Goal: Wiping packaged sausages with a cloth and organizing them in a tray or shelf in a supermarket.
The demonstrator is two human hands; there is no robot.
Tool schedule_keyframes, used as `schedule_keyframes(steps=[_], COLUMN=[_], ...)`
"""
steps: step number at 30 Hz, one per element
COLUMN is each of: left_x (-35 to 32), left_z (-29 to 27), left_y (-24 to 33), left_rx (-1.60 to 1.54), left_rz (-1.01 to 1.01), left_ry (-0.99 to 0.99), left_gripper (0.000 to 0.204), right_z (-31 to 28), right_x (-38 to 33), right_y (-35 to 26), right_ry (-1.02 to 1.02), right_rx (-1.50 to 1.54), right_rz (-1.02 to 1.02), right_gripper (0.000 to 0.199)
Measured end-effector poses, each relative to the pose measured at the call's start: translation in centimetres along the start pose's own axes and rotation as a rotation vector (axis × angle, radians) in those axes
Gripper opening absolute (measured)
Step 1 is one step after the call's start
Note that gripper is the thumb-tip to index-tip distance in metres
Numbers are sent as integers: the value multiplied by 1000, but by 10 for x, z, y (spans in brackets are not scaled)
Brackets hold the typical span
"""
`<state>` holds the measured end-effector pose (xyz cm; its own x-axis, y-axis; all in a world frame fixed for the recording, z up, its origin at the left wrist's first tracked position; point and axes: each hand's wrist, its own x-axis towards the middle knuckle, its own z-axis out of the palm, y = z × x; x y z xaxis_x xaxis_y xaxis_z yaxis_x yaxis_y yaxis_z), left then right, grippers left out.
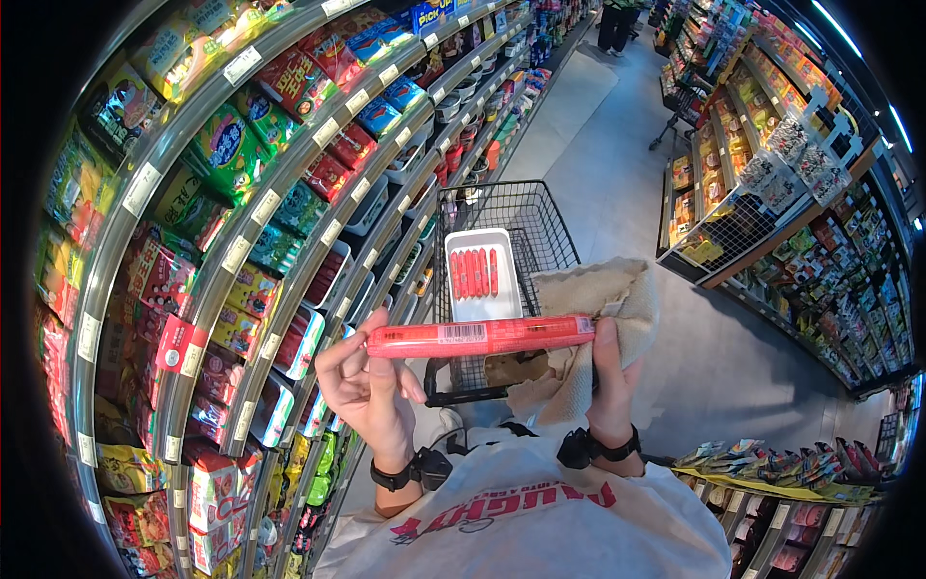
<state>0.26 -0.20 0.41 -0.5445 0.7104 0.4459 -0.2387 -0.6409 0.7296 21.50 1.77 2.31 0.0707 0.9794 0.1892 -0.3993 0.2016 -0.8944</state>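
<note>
My left hand [371, 384] and right hand [611, 386] grip opposite ends of a long red plastic-wrapped stick [463, 338] above a black wire cart [494, 183] (white rectangular tray [482, 308] of slim red sticks [473, 273] inside); the beige cloth [629, 289] bunched in my right could make it slip.

Bright, cool white light evenly covers my bare left hand [371, 386] and bare right hand [615, 391]. Well beyond my right hand, slim white ceiling tubes [836, 27] are blown out to plain white. To that hand's right, the smooth grey floor [709, 372] carries a soft, pale sheen. Left of my left hand, the recesses between the long metal-edged shelves [251, 232] sink into shadow. The glossy red plastic-wrapped stick [482, 335] between my hands looks sharp. Toward the rim, shelf edges bow strongly, and black fills the corners.
</note>
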Motion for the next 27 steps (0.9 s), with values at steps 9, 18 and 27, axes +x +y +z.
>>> schedule_keyframes(steps=[9,18,27], left_x=[1,1,4], left_z=[0,3,6], left_y=[-1,3,-2], left_rx=[9,-45,37], left_rz=[39,6,79], left_ry=[-53,-51,-66], left_gripper=[30,29,25], right_z=[-1,-5,-1], right_x=[3,7,8], right_y=[5,13,10], right_ry=[79,91,105], right_rx=[13,8,18], right_rz=[83,94,42], right_gripper=[42,45,49])
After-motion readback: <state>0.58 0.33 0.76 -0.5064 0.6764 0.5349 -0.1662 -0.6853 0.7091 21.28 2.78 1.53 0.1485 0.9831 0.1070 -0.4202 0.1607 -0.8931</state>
